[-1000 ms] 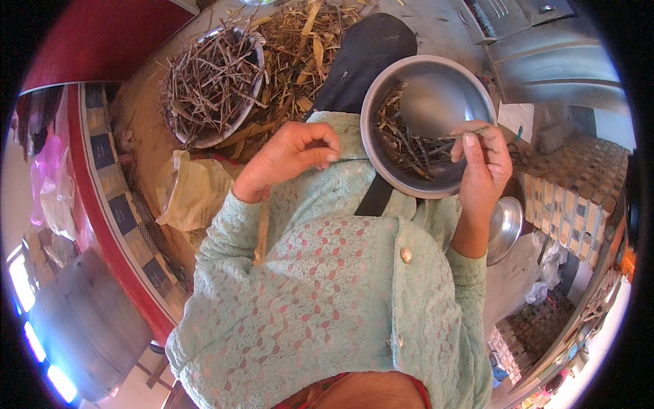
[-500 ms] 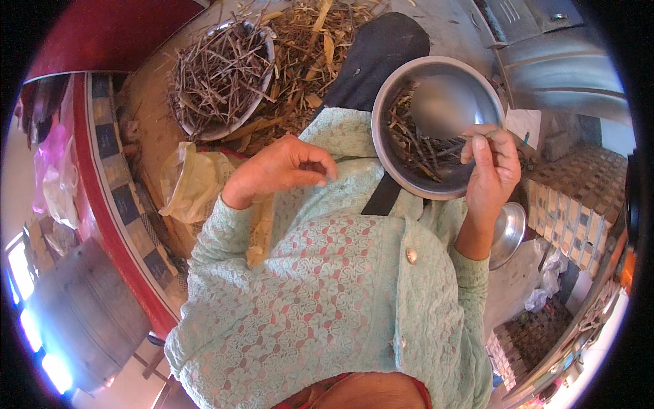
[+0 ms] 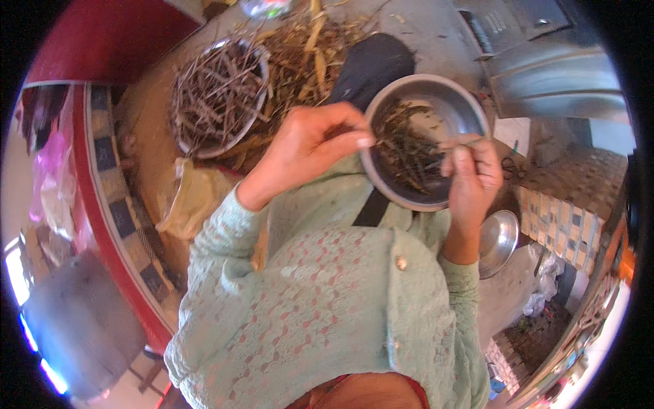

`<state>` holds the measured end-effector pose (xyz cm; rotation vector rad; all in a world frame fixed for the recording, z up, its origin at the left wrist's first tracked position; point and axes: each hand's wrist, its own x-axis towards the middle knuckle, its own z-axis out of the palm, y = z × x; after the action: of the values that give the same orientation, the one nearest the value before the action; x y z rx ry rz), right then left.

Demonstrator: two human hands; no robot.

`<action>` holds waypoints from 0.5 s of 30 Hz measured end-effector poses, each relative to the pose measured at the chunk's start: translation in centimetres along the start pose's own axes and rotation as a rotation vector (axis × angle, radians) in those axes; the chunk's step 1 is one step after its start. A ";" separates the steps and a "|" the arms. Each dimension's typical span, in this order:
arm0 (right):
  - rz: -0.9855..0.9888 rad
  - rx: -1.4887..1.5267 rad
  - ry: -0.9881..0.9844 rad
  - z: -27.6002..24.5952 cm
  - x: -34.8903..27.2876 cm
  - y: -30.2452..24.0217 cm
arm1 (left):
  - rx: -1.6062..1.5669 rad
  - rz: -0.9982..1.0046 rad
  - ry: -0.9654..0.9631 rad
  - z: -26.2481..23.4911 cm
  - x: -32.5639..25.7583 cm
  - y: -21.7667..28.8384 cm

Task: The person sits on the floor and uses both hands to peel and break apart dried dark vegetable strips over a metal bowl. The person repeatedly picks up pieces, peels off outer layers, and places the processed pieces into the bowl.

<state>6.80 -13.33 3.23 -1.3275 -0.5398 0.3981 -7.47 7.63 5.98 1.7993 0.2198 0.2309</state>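
Steel bowl (image 3: 436, 109) of dark stems is held at its near rim by the right hand (image 3: 473, 177), fingers closed on it. Left hand (image 3: 310, 140), fingers pinched, reaches over the bowl's left rim; stems are best picked singly, bowl kept level.

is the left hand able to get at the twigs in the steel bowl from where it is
Probably yes. The left hand is already at the rim of the steel bowl, fingertips reaching over it toward the twigs. The bowl is open on top, and the right hand grips the far rim, out of the way.
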 end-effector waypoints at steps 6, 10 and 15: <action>0.121 0.139 -0.057 1.1 0.0 0.2 | -0.311 -0.054 -0.059 3.4 1.0 -0.6; 0.130 0.133 -0.004 0.6 -0.4 0.5 | -0.327 -0.054 -0.099 5.4 2.8 -0.8; 0.017 0.060 0.108 -0.8 -0.1 -0.2 | -0.451 -0.119 0.026 4.9 3.3 -1.9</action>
<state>7.20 -14.12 3.32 -1.2884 -0.4236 0.3522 -3.05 4.38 3.13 1.3322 0.2685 0.2006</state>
